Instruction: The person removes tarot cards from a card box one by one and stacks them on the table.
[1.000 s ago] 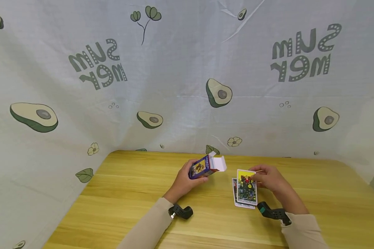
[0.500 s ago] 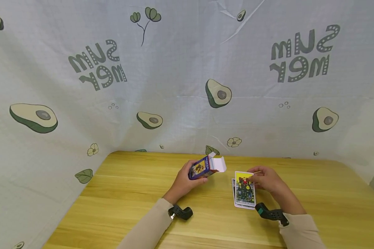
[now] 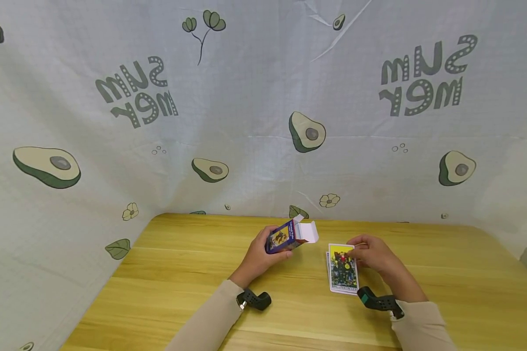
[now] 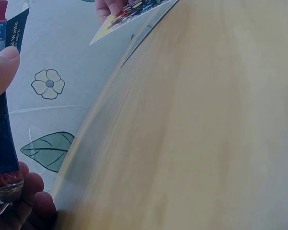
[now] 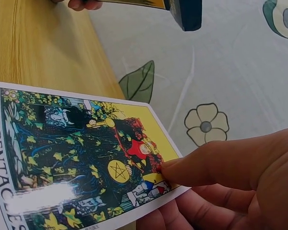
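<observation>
My left hand [image 3: 262,252] grips a dark blue card box [image 3: 282,237] with its white end flap raised, above the table. In the left wrist view the thumb lies along the box [image 4: 1,139] and the fingers curl beneath it. At right, my right hand [image 3: 375,254] pinches the upper right edge of a King of Pentacles tarot card [image 3: 344,268], thumb on its face. This card lies almost squarely over another card, of which only a thin white edge shows at the left. Whether the two touch is hard to tell.
Both hands work over a yellow wood-grain table [image 3: 193,273]. A pale curtain [image 3: 254,97] printed with avocados and lettering hangs behind its far edge. A black camera mount [image 3: 256,299] sits on each wrist.
My right hand has moved left and slightly down with the King of Pentacles card, so it now covers most of the card beneath. The left hand and box stay put.
</observation>
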Available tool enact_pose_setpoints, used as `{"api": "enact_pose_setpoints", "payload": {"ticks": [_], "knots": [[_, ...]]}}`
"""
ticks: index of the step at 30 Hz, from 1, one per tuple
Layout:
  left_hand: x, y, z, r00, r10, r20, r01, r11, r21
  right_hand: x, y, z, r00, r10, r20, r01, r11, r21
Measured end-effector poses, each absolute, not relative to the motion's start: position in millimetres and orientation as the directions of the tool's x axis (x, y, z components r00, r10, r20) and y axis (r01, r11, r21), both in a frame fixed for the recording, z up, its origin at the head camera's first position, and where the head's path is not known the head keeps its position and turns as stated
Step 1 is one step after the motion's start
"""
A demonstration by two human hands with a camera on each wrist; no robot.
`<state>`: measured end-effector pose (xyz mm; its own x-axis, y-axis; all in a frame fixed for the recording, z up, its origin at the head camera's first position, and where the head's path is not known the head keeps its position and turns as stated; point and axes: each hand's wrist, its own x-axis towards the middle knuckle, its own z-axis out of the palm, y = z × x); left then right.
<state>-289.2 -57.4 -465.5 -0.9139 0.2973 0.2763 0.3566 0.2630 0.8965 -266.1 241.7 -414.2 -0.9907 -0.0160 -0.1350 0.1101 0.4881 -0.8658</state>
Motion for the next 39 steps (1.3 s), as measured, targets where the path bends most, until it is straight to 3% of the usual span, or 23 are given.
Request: {"api": "enact_pose_setpoints", "payload": {"ticks": [17, 39], "knots": [[-290.0, -57.5, -466.5, -0.918, 0.292, 0.267, 0.347, 0.268, 0.899, -267.1, 240.9, -418.1, -0.995, -0.017, -0.097, 0.070, 0.566, -0.821], [-289.6, -57.3, -465.4, -0.913, 0.296, 0.281, 0.359, 0.254, 0.898, -267.0, 237.1, -420.3, -0.993, 0.049, -0.112, 0.115, 0.680, -0.724]]}}
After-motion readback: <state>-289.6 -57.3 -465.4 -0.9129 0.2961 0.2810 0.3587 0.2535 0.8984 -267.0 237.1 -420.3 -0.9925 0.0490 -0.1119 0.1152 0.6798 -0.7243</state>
